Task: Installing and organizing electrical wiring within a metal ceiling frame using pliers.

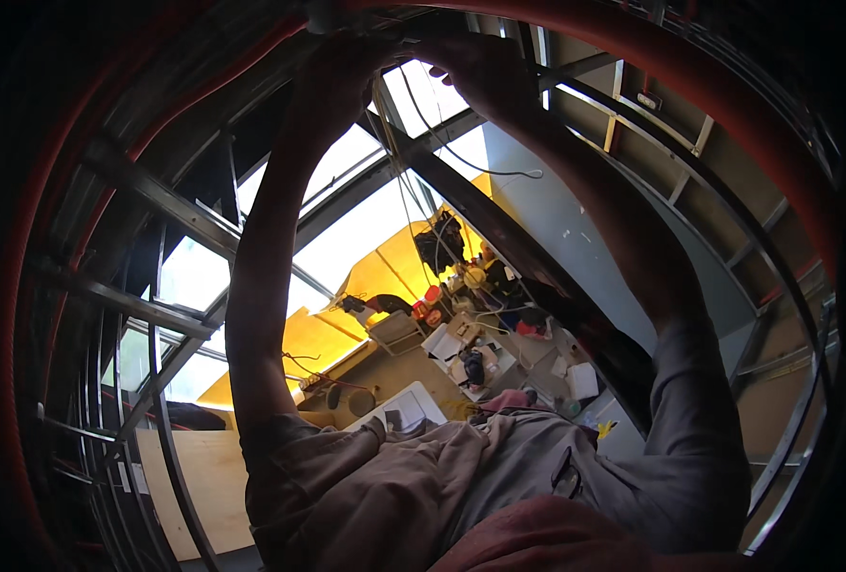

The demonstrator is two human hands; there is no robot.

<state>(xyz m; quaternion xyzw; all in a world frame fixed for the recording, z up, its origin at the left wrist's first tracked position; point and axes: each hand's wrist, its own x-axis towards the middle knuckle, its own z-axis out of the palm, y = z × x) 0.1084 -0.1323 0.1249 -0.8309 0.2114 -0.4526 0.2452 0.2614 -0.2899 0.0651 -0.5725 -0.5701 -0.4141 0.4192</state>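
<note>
Both my arms reach up to the top of the view, where the hands are in deep shadow. My left hand (pixel 347 65) is closed beside a bundle of thin cables (pixel 392 133) that hangs down from its fingers. Close to it, my right hand (pixel 477 69) has its fingers curled inward, with the fingertips lit against the bright window. A single loose grey cable (pixel 466 161) drops from between the hands and bends to the right. What the fingertips pinch up there is too dark to make out.
Red flexible conduit (pixel 728 105) curves around overhead. Metal framing (pixel 180 214) stands at left, with more studs at right. A dark beam (pixel 528 257) slants beside a grey panel (pixel 576 224). Below are a cluttered table (pixel 509 367), a yellow sheet (pixel 385 272) and a wooden board (pixel 189 477).
</note>
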